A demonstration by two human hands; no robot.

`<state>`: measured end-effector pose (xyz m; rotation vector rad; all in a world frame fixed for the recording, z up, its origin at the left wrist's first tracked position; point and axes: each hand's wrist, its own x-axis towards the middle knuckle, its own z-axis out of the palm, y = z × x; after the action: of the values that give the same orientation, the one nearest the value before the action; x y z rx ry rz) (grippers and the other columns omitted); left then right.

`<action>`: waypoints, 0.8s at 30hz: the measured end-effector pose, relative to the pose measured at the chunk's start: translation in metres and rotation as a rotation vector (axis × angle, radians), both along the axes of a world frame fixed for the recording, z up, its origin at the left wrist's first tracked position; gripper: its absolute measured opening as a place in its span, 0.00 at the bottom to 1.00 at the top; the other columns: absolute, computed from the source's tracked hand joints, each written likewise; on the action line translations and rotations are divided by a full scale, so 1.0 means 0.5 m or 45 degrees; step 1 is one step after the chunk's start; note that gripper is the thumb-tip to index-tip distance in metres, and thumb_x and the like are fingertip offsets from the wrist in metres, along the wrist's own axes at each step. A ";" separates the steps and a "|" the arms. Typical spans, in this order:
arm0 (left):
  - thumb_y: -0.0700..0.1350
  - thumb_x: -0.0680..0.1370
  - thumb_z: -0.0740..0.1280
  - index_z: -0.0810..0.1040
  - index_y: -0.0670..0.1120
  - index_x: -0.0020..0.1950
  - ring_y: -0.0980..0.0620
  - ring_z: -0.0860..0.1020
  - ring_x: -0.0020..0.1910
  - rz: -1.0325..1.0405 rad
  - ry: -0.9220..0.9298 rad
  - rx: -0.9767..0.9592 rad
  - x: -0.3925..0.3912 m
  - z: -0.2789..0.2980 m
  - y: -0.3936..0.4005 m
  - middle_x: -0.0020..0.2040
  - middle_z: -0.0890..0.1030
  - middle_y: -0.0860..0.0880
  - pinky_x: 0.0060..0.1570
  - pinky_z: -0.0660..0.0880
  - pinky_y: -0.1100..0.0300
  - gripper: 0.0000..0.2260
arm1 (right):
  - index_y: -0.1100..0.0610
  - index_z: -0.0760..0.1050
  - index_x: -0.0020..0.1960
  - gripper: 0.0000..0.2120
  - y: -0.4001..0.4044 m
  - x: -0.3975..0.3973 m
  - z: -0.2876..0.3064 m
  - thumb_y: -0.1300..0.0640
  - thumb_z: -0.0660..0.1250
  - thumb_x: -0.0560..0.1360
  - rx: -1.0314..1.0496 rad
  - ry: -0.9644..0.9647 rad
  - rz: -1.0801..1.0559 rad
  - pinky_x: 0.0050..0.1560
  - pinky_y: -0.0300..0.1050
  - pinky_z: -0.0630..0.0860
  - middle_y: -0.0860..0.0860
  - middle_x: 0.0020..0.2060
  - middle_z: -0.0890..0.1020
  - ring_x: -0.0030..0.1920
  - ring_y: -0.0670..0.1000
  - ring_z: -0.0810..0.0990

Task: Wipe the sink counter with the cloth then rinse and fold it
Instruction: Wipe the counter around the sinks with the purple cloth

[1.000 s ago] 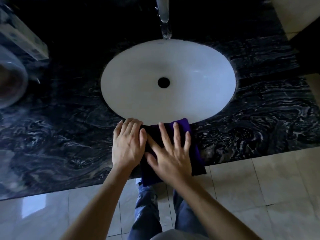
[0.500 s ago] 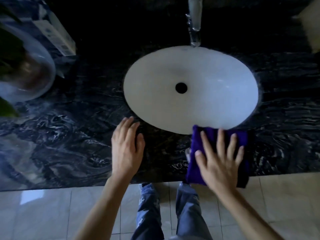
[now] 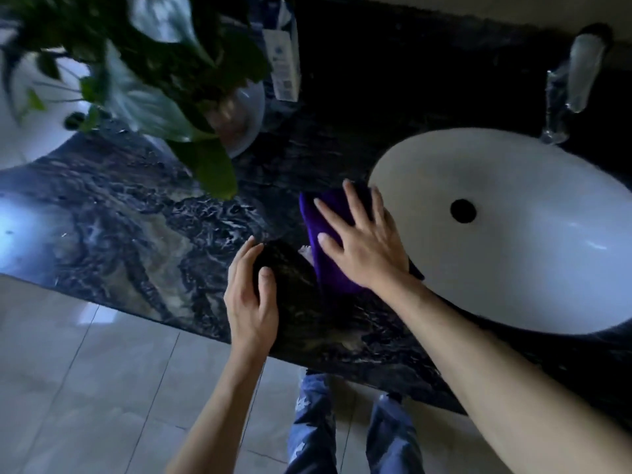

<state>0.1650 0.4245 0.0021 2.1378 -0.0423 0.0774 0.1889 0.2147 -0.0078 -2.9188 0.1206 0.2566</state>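
A purple cloth (image 3: 316,230) lies on the dark marble counter (image 3: 143,234), just left of the white oval sink (image 3: 533,254). My right hand (image 3: 362,241) presses flat on the cloth with fingers spread, covering most of it. My left hand (image 3: 251,292) rests on the counter's front edge beside the cloth, fingers loosely curved and holding nothing.
A leafy green plant (image 3: 164,80) in a glass bowl (image 3: 239,121) stands at the back left. A white boxed item (image 3: 284,63) stands behind it. The chrome tap (image 3: 578,80) rises behind the sink. Part of a second basin (image 3: 30,124) shows at far left. Tiled floor lies below.
My right hand has slid the cloth from the sink's front right to its left side. The view has swung left, bringing the plant into sight. My left hand stayed on the counter.
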 end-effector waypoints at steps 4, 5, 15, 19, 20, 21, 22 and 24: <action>0.46 0.84 0.58 0.74 0.42 0.70 0.55 0.71 0.73 0.013 0.014 -0.109 0.002 0.001 0.007 0.73 0.74 0.47 0.71 0.67 0.60 0.17 | 0.37 0.51 0.81 0.30 0.002 -0.097 0.012 0.35 0.52 0.81 -0.116 -0.050 0.273 0.76 0.70 0.56 0.54 0.83 0.51 0.81 0.67 0.47; 0.46 0.84 0.58 0.74 0.42 0.70 0.56 0.71 0.73 0.017 0.029 -0.146 0.003 0.001 0.011 0.73 0.74 0.48 0.71 0.67 0.60 0.17 | 0.37 0.52 0.81 0.31 0.010 -0.139 0.017 0.35 0.54 0.80 -0.123 -0.052 0.374 0.76 0.71 0.54 0.55 0.83 0.51 0.81 0.67 0.48; 0.48 0.82 0.59 0.78 0.42 0.65 0.51 0.71 0.73 0.241 -0.048 -0.076 0.019 -0.002 0.139 0.71 0.76 0.47 0.72 0.67 0.45 0.17 | 0.44 0.57 0.80 0.32 0.304 0.005 0.010 0.39 0.52 0.77 0.027 -0.023 0.778 0.77 0.71 0.51 0.53 0.83 0.54 0.81 0.67 0.50; 0.47 0.81 0.59 0.73 0.41 0.72 0.44 0.62 0.79 0.221 -0.079 0.335 0.029 -0.025 0.164 0.78 0.67 0.42 0.78 0.58 0.47 0.21 | 0.36 0.60 0.78 0.29 0.323 0.130 0.008 0.37 0.51 0.77 -0.025 -0.090 0.764 0.77 0.68 0.52 0.51 0.82 0.57 0.81 0.63 0.55; 0.48 0.81 0.58 0.72 0.42 0.73 0.44 0.61 0.79 0.213 -0.057 0.463 0.031 -0.027 0.161 0.79 0.65 0.43 0.78 0.58 0.48 0.22 | 0.33 0.59 0.78 0.28 0.302 0.150 0.006 0.35 0.51 0.78 -0.026 -0.100 0.699 0.77 0.67 0.53 0.50 0.82 0.58 0.81 0.63 0.56; 0.50 0.82 0.57 0.70 0.43 0.75 0.44 0.61 0.80 0.205 -0.034 0.600 0.030 -0.028 0.154 0.80 0.64 0.43 0.78 0.58 0.48 0.23 | 0.33 0.59 0.78 0.28 0.268 0.162 0.006 0.34 0.51 0.78 -0.039 -0.097 0.603 0.77 0.67 0.53 0.50 0.82 0.59 0.81 0.62 0.57; 0.52 0.82 0.55 0.69 0.45 0.76 0.44 0.60 0.80 0.196 -0.017 0.725 0.028 -0.029 0.148 0.80 0.63 0.45 0.78 0.57 0.47 0.24 | 0.33 0.59 0.78 0.28 0.226 0.168 0.004 0.34 0.50 0.78 -0.076 -0.089 0.490 0.77 0.67 0.54 0.51 0.82 0.60 0.80 0.62 0.58; 0.55 0.82 0.54 0.68 0.47 0.77 0.44 0.59 0.81 0.173 -0.010 0.898 0.024 -0.036 0.138 0.80 0.64 0.46 0.78 0.57 0.45 0.25 | 0.35 0.60 0.78 0.27 0.135 0.150 0.002 0.35 0.49 0.80 -0.164 -0.085 0.286 0.77 0.67 0.54 0.53 0.81 0.62 0.80 0.63 0.58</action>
<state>0.1770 0.4935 -0.0157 2.8441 0.0842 0.1706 0.2639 0.2824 -0.0070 -3.0653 -0.2100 0.1923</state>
